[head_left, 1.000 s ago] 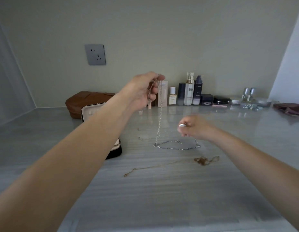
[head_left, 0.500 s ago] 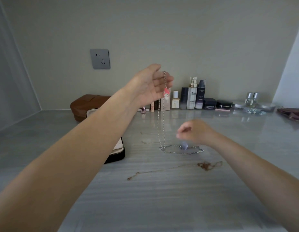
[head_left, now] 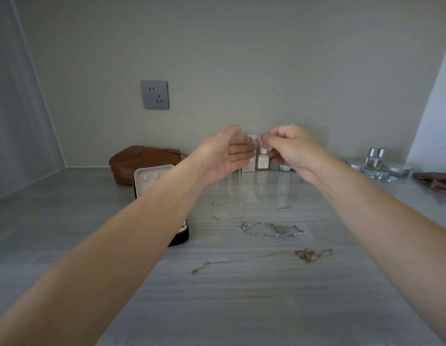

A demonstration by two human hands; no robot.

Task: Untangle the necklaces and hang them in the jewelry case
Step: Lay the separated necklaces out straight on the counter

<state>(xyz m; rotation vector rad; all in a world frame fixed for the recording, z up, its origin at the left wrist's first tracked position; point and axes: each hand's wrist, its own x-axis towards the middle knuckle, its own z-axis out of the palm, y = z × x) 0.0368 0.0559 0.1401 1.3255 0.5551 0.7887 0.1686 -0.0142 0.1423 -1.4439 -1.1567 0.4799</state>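
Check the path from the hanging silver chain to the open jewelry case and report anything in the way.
Nothing upright stands between them. The silver chain hangs right of the jewelry case; only thin chain ends lie flat on the countertop between. The left forearm crosses over the case's near half.

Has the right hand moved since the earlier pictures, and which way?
Yes. The right hand has risen from beside the silver chain on the table to in front of the bottles, close to the left hand.
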